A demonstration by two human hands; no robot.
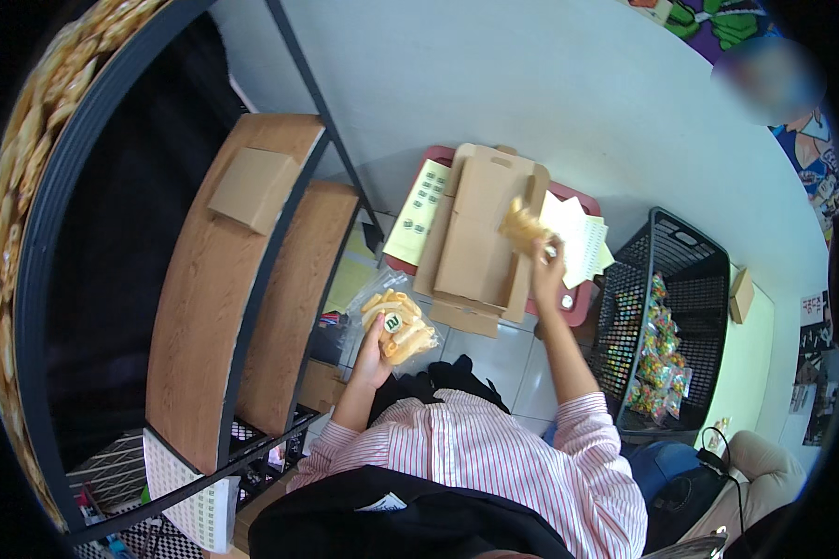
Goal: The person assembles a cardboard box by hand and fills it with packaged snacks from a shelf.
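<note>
My left hand grips a clear plastic bag of tube-shaped snacks, which has a round printed sticker on its front. In my right hand is a second bag of pale yellow snacks, blurred and held over the right side of an open cardboard box. The flat-bottomed box lies unfolded at its flaps on a red tray. A yellow sticker sheet shows left of the box, with several round stickers on it. White and yellow sheets lie on the tray's right side.
At right stands a black plastic basket with several small bags of colourful sweets. Wooden shelves rise at left, a closed cardboard box on one. Another person's legs are at lower right. A wall stands behind the tray.
</note>
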